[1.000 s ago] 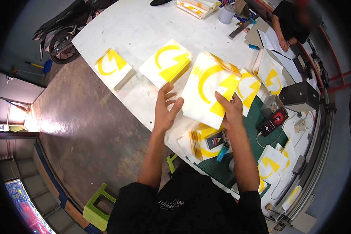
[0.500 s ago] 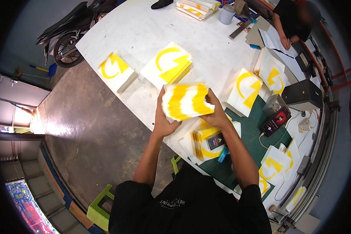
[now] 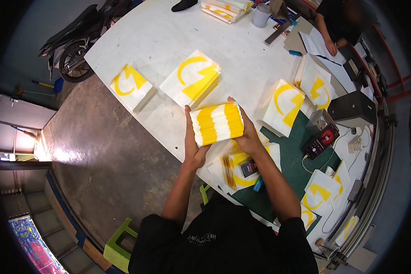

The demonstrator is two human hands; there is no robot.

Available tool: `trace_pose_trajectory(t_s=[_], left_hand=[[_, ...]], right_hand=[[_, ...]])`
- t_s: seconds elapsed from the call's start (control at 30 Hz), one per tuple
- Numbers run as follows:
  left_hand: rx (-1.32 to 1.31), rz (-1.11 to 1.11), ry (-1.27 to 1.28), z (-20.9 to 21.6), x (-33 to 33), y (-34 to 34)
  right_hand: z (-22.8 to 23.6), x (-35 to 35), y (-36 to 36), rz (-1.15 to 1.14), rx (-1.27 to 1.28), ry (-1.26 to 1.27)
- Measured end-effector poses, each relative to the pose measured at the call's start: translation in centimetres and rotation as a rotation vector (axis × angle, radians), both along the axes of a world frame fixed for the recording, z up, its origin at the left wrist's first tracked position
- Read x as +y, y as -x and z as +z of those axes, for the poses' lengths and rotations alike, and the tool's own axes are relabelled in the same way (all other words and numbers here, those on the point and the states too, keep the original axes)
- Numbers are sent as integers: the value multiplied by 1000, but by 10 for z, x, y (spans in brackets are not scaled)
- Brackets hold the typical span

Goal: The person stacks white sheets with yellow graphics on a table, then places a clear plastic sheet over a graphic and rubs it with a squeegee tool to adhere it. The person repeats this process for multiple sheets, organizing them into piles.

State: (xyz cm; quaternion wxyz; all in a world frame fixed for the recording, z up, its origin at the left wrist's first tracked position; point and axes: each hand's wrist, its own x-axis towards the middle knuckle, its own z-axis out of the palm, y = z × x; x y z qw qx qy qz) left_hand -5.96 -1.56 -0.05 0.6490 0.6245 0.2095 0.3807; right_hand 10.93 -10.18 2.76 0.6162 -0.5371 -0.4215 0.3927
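Between my two hands is a thick stack of white paper pieces printed in yellow point(image 3: 218, 122), its layered edges turned up toward me. My left hand point(image 3: 194, 144) presses the stack's left side, and my right hand point(image 3: 246, 132) grips its right side. Just beyond it on the table lies a large pile with a yellow bolt mark point(image 3: 192, 77). A smaller pile of the same print point(image 3: 131, 86) sits to the left near the table edge. Below my right wrist are loose printed pieces point(image 3: 233, 171) with a small dark box point(image 3: 248, 168) on top.
The white table point(image 3: 146, 41) bears another printed pile point(image 3: 283, 105) on the right, beside a green cutting mat point(image 3: 292, 155). A phone point(image 3: 321, 140) on a cable and a black box point(image 3: 351, 111) stand there. A co-worker's hand point(image 3: 332, 47) is over papers at far right. A green stool point(image 3: 119, 246) stands behind-left.
The stack in my hands was blurred by motion and its edges looked uneven. Now it is sharp, more even and slightly lower. Both hands keep hold of it.
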Motion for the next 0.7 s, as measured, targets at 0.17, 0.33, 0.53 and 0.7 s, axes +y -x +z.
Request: trace_pose_trajectory(t_s=[0.17,0.33,0.53,0.7], left_hand=[[-27,61,56,-1,-13,-9],[-7,107,-20,2,-19,-8],[-38,95,26,4,-23,-8],[-11,94,-27,-10,-22,-2]], right_hand=[[-5,-3,12,-73,40,31],[5,-5,15,-123,-83,-13],[1,-8,18,-114,-26,16],[-9,-13,11,-80,-147,61]])
